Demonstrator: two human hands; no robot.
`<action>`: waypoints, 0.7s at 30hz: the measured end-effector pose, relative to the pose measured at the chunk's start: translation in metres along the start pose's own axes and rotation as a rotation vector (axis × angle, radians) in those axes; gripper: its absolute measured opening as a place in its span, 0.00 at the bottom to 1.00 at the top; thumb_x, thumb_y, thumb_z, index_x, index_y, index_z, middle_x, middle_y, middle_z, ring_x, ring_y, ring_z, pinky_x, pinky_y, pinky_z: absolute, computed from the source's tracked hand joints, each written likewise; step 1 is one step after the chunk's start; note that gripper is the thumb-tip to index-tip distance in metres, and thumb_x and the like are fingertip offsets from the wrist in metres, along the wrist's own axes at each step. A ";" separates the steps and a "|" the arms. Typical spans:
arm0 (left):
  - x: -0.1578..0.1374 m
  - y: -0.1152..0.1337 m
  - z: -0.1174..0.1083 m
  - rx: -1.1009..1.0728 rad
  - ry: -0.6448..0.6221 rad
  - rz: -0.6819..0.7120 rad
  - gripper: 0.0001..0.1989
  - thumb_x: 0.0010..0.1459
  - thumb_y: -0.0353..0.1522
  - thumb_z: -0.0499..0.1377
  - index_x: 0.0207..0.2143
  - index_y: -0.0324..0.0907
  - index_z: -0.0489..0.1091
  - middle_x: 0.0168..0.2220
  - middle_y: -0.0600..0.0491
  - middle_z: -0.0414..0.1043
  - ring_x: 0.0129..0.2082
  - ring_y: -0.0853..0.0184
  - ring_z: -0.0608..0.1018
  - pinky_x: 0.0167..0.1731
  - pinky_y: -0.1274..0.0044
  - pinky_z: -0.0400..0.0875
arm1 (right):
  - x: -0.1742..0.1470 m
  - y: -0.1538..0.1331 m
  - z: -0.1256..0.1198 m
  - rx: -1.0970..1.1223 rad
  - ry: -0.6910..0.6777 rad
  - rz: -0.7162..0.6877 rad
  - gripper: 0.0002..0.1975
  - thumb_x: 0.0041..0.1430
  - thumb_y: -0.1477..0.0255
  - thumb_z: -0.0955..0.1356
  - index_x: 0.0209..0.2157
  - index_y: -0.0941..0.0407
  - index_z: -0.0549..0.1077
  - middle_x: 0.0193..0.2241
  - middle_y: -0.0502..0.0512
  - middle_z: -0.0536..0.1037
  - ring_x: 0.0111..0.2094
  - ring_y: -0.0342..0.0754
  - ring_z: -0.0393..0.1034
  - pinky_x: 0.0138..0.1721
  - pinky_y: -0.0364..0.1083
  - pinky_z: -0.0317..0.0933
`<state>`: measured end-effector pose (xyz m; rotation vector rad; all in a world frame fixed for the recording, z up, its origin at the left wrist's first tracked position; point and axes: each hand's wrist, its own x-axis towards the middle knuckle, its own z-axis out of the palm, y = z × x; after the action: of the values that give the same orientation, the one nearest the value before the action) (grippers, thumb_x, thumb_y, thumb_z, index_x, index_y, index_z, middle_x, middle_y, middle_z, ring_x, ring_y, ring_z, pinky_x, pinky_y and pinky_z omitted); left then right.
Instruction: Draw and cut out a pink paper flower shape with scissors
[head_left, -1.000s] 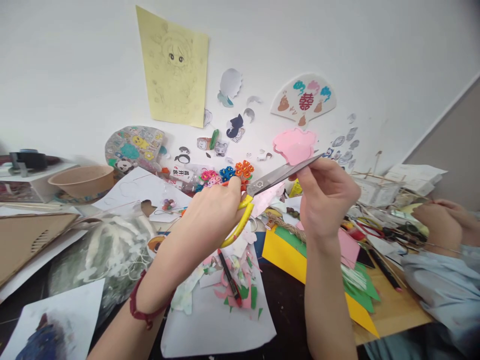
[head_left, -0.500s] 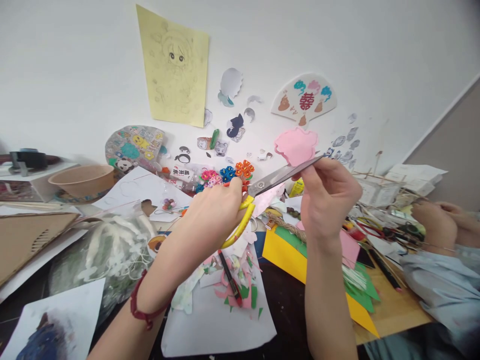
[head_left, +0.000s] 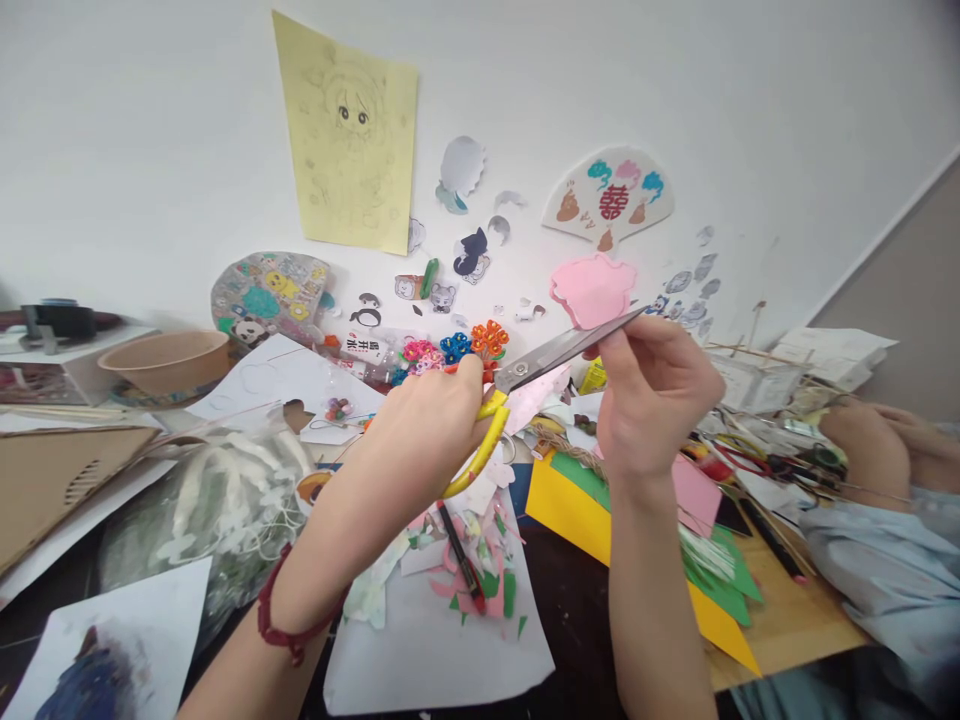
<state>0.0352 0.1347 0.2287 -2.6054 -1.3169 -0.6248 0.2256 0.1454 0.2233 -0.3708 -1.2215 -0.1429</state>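
My left hand (head_left: 431, 415) is wrapped round the yellow handles of a pair of scissors (head_left: 546, 358), whose blades point right and slightly upward. A pink paper cut-out with a wavy edge (head_left: 596, 288) stands just above the blades, its lower edge against them; it looks like more than one layer. My right hand (head_left: 660, 385) pinches the paper's lower right side, close to the blade tips. Its fingertips are partly hidden behind the blades and thumb. Below the hands, paper scraps and a dark marker (head_left: 461, 555) lie on a white sheet (head_left: 442, 670).
On the left are a clay-coloured bowl (head_left: 166, 362), cardboard (head_left: 60, 480) and a clear bag of white pieces (head_left: 225, 490). Yellow card (head_left: 566, 515) lies at right. Bead flowers (head_left: 489, 338) stand by the wall. Another person's hands (head_left: 874, 450) are at far right.
The pink paper has shifted very slightly against the blades, and the blades look a little closer together. Both hands stay nearly in place.
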 end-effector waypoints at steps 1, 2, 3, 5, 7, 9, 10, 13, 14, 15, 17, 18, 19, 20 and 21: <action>0.000 -0.001 0.000 0.001 0.011 0.005 0.09 0.67 0.34 0.43 0.35 0.43 0.59 0.20 0.57 0.59 0.17 0.67 0.58 0.21 0.73 0.46 | 0.000 0.000 0.000 0.003 -0.013 0.001 0.08 0.53 0.80 0.73 0.32 0.53 0.81 0.25 0.47 0.78 0.26 0.40 0.71 0.28 0.43 0.68; 0.000 -0.002 0.001 0.001 0.025 0.011 0.09 0.67 0.34 0.44 0.35 0.43 0.59 0.20 0.57 0.59 0.18 0.66 0.59 0.21 0.73 0.46 | 0.001 0.000 -0.001 0.006 -0.031 0.005 0.07 0.53 0.80 0.73 0.32 0.53 0.81 0.25 0.47 0.78 0.26 0.40 0.71 0.28 0.43 0.69; 0.000 -0.003 0.002 0.001 0.038 0.018 0.09 0.67 0.34 0.44 0.35 0.43 0.59 0.21 0.56 0.60 0.18 0.66 0.59 0.21 0.73 0.47 | 0.002 0.000 -0.002 0.007 -0.053 0.014 0.07 0.53 0.79 0.73 0.31 0.53 0.81 0.25 0.47 0.78 0.26 0.40 0.71 0.29 0.43 0.69; 0.000 -0.004 0.003 -0.002 0.056 0.032 0.09 0.67 0.34 0.44 0.35 0.42 0.59 0.21 0.56 0.60 0.17 0.66 0.59 0.21 0.73 0.47 | 0.004 -0.001 -0.005 -0.003 -0.096 0.048 0.05 0.54 0.78 0.74 0.31 0.53 0.80 0.25 0.47 0.78 0.26 0.40 0.72 0.29 0.43 0.70; 0.000 -0.006 0.004 0.000 0.056 0.036 0.09 0.67 0.34 0.44 0.35 0.42 0.60 0.21 0.56 0.61 0.17 0.66 0.60 0.21 0.73 0.47 | 0.006 -0.003 -0.009 -0.026 -0.113 0.094 0.04 0.54 0.76 0.74 0.32 0.53 0.80 0.26 0.47 0.78 0.26 0.41 0.73 0.30 0.43 0.71; 0.000 -0.006 0.005 0.012 0.052 0.043 0.09 0.67 0.34 0.44 0.36 0.42 0.60 0.21 0.55 0.62 0.18 0.66 0.61 0.21 0.72 0.47 | 0.007 -0.004 -0.012 -0.048 -0.109 0.137 0.03 0.54 0.74 0.74 0.33 0.53 0.79 0.26 0.47 0.79 0.27 0.41 0.74 0.31 0.44 0.71; 0.000 -0.006 0.006 0.019 0.051 0.048 0.10 0.67 0.34 0.44 0.36 0.42 0.60 0.21 0.55 0.62 0.18 0.66 0.62 0.21 0.72 0.47 | 0.007 -0.004 -0.013 -0.056 -0.102 0.151 0.03 0.54 0.73 0.74 0.32 0.53 0.79 0.26 0.47 0.79 0.27 0.42 0.74 0.31 0.45 0.71; 0.000 -0.006 0.006 0.022 0.055 0.056 0.10 0.67 0.34 0.43 0.36 0.42 0.60 0.21 0.55 0.61 0.18 0.66 0.60 0.21 0.72 0.47 | 0.008 -0.004 -0.013 -0.057 -0.088 0.152 0.03 0.53 0.72 0.75 0.31 0.54 0.79 0.25 0.47 0.78 0.26 0.42 0.73 0.30 0.44 0.71; 0.000 -0.006 0.005 0.013 0.054 0.056 0.09 0.67 0.34 0.43 0.36 0.42 0.60 0.21 0.56 0.60 0.18 0.66 0.59 0.21 0.72 0.47 | 0.007 -0.003 -0.013 -0.055 -0.087 0.141 0.03 0.53 0.72 0.75 0.31 0.54 0.79 0.25 0.47 0.78 0.26 0.41 0.73 0.30 0.44 0.71; 0.000 -0.006 0.005 0.002 0.052 0.056 0.09 0.67 0.34 0.43 0.35 0.42 0.60 0.20 0.56 0.59 0.18 0.66 0.58 0.21 0.72 0.47 | 0.007 -0.003 -0.013 -0.055 -0.087 0.130 0.02 0.53 0.72 0.75 0.31 0.54 0.79 0.25 0.47 0.78 0.25 0.41 0.73 0.29 0.44 0.71; -0.001 -0.006 0.005 -0.018 0.050 0.055 0.09 0.67 0.33 0.43 0.35 0.43 0.59 0.20 0.57 0.57 0.18 0.66 0.57 0.21 0.72 0.46 | 0.007 -0.002 -0.012 -0.061 -0.092 0.110 0.02 0.54 0.73 0.74 0.31 0.53 0.79 0.25 0.47 0.78 0.26 0.41 0.73 0.29 0.44 0.70; -0.001 -0.006 0.005 -0.024 0.051 0.055 0.08 0.67 0.33 0.44 0.34 0.43 0.59 0.20 0.58 0.56 0.18 0.66 0.56 0.21 0.72 0.46 | 0.007 -0.002 -0.011 -0.063 -0.093 0.102 0.02 0.54 0.73 0.74 0.31 0.53 0.79 0.25 0.47 0.78 0.26 0.41 0.73 0.29 0.44 0.70; -0.001 -0.006 0.004 -0.027 0.053 0.056 0.08 0.67 0.33 0.44 0.34 0.43 0.58 0.20 0.58 0.56 0.18 0.66 0.56 0.21 0.72 0.46 | 0.007 -0.001 -0.011 -0.063 -0.094 0.093 0.02 0.54 0.73 0.74 0.31 0.53 0.79 0.25 0.47 0.78 0.26 0.41 0.73 0.29 0.44 0.70; -0.001 -0.006 0.004 -0.025 0.056 0.055 0.08 0.67 0.33 0.44 0.34 0.43 0.58 0.20 0.58 0.56 0.18 0.66 0.56 0.21 0.72 0.46 | 0.007 -0.001 -0.011 -0.059 -0.092 0.083 0.02 0.54 0.74 0.74 0.31 0.53 0.79 0.25 0.47 0.79 0.26 0.41 0.73 0.29 0.44 0.70; -0.002 -0.006 0.004 -0.022 0.058 0.054 0.09 0.67 0.34 0.44 0.34 0.43 0.58 0.20 0.58 0.56 0.18 0.66 0.56 0.21 0.72 0.46 | 0.006 -0.001 -0.010 -0.052 -0.089 0.072 0.02 0.54 0.74 0.74 0.32 0.53 0.80 0.26 0.47 0.78 0.26 0.41 0.73 0.29 0.44 0.70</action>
<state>0.0306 0.1385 0.2237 -2.6096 -1.2252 -0.7035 0.2368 0.1414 0.2264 -0.4693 -1.2918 -0.0973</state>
